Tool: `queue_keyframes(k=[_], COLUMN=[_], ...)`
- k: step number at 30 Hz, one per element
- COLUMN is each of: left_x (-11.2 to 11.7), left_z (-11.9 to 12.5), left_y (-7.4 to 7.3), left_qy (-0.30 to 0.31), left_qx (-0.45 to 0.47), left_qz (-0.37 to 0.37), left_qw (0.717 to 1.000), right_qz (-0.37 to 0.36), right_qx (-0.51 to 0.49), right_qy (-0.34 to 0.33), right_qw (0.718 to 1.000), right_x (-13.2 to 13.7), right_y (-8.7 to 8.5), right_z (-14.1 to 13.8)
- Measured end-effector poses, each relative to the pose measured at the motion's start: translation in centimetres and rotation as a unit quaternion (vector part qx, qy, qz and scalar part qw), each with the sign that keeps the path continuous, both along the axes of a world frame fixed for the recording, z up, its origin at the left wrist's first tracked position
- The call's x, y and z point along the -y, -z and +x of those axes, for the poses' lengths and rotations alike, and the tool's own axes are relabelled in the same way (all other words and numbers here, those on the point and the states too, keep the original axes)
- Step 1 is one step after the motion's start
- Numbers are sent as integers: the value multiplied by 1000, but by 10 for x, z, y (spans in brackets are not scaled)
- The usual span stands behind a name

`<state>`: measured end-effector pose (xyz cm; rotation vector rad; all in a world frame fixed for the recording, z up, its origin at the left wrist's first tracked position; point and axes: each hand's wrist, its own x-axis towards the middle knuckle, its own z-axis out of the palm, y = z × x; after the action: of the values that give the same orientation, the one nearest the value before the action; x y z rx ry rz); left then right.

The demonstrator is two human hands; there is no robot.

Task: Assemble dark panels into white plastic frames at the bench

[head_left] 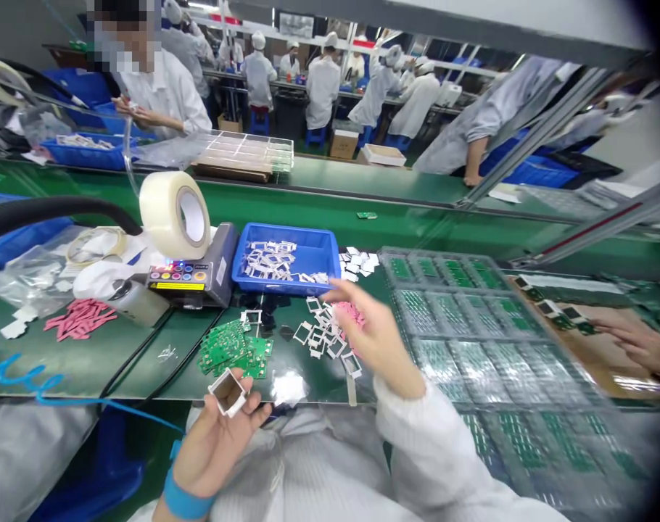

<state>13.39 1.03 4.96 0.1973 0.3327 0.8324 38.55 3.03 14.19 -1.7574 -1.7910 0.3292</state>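
Observation:
My left hand point(213, 442) holds a small white square frame point(228, 393) with a dark brownish inside, tilted toward me near the table's front edge. Just beyond it lies a heap of green circuit boards point(235, 346), with one white frame on its far side. Over a loose pile of white frames point(322, 333) and small pink strips point(352, 313) hovers my right hand point(373, 330). Its thumb and forefinger are apart, and nothing shows between them. The other fingers are partly hidden.
A blue tray point(286, 288) of white frames stands behind, beside white pads point(359, 262). Clear trays point(444, 333) with green boards fill the right. At left are a tape roll point(172, 216) on a grey device point(218, 272), pink strips point(80, 319) and cables. Another person's hand point(642, 337) is far right.

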Motion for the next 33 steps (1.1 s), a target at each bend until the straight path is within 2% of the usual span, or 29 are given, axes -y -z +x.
queue_keyframes(k=[1,3,5,7,10,12,16,20,23,25,26,27,29,30,31,33], left_x=[0,2,5,7,7,7,8,7,4,0,-1,-2,-2,-2,-1,1], left_z=[-1,-2,-2,-2,-4,-5,-6,-4,0,3,5,7,9,9,8,6], left_y=[1,1,0,0,2,4,2,-7,-18,-25,-29,-33,-38,-40,-42,-43], left_qy=[4,11,8,7,3,7,11,9,27,49,59,68,81,85,89,103], left_qx=[5,0,-13,-22,-26,-30,-46,-74,-82,-70,-62,-55,-49,-51,-59,-88], left_qz=[-4,-17,-27,-28,-23,-19,-11,9,52,87,99,109,114,115,117,126], left_qw=[1000,1000,1000,999,999,999,999,997,995,993,991,990,989,988,987,983], right_qz=[-45,-90,-144,-192,-230,-238,-225,-162,-96,-73,-71,-68,-74,-81,-89,-93], right_qx=[28,55,71,81,91,93,86,77,52,26,10,-7,-24,-28,-31,-43], right_qy=[111,195,231,249,263,261,251,234,161,52,-36,-158,-331,-387,-415,-437], right_qw=[992,975,960,946,933,931,937,955,981,996,997,985,940,918,905,894], right_x=[-11,-37,-61,-79,-94,-97,-95,-76,-48,-28,-20,-13,-4,-3,-3,-6], right_y=[4,16,34,54,79,89,87,60,29,9,1,-7,-17,-20,-22,-23], right_z=[21,60,89,106,115,117,122,115,86,54,37,20,-11,-23,-33,-46])
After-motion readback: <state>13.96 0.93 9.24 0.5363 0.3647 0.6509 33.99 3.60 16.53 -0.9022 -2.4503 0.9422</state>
